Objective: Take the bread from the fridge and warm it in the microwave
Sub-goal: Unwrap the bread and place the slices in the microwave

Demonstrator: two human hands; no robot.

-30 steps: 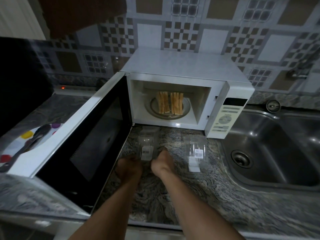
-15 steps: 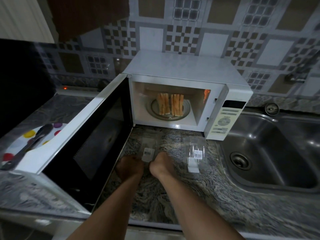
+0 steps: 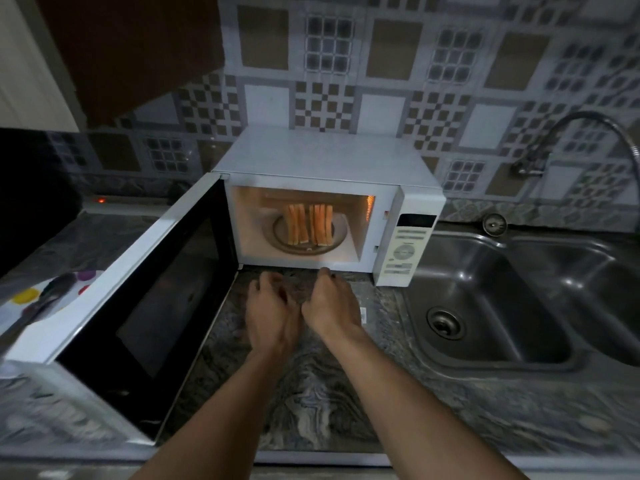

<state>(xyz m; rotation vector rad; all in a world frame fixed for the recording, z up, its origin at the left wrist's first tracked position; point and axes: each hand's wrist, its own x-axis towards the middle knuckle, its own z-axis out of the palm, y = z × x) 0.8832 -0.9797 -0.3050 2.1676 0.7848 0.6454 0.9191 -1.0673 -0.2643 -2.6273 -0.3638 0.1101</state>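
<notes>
Several slices of bread (image 3: 310, 225) stand on edge on the glass turntable (image 3: 341, 239) inside the white microwave (image 3: 329, 157). The cavity is lit orange. Its door (image 3: 138, 289) swings wide open to the left. My left hand (image 3: 272, 313) and my right hand (image 3: 329, 306) hover side by side, palms down, over the marbled counter just before the opening. The left fingers are spread with nothing in them; the right fingers curl down, hiding what is under them. A white label (image 3: 363, 313) of a clear plastic container peeks out beside my right wrist.
A steel double sink (image 3: 502, 306) with a curved tap (image 3: 588, 133) lies to the right of the microwave. Left of the door, black tongs (image 3: 45, 296) rest on a dotted white surface. The open door blocks the counter's left side.
Both hands moved forward from the near ends of the two clear containers toward the microwave opening and now cover them. The cavity light has come on. The view has shifted closer.
</notes>
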